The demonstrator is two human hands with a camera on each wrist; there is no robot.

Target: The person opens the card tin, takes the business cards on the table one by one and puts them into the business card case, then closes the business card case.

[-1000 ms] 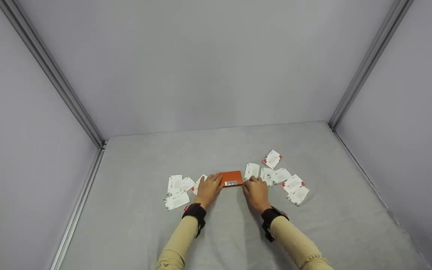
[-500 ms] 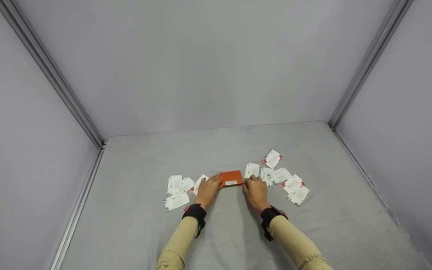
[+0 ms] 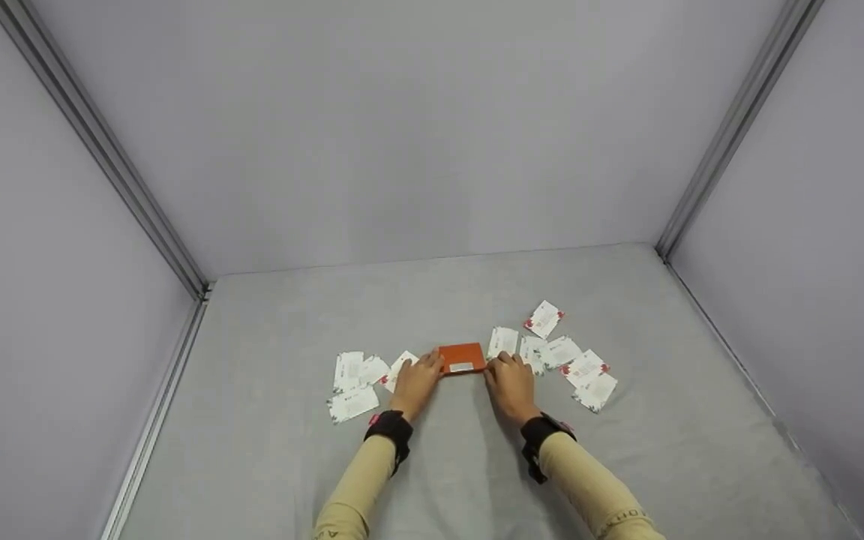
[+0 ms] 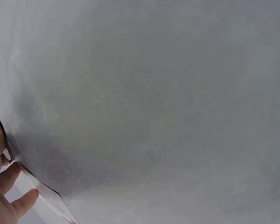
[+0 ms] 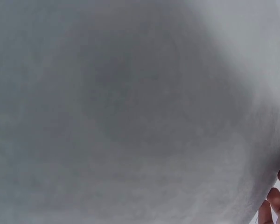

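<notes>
Lying flat on the worktop (image 3: 477, 465), the red case (image 3: 462, 358) is held at both ends between the left hand (image 3: 415, 384) and right hand (image 3: 511, 385), probably for steadiness. Whether either grip is clenched cannot be told. White cards (image 3: 586, 367) are scattered beside.

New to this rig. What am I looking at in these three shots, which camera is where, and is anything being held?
No machine here: a person's two bare hands. The wide shot comes from a head-worn camera; the other two come from wrist cameras and show mostly grey wall plus fingertips. On the grey cloth surface lies a small flat orange rectangular case, with white printed cards scattered left and right. The left hand touches the case's left edge, the right hand its right edge. Whether the fingers actually grip cannot be told.
</notes>
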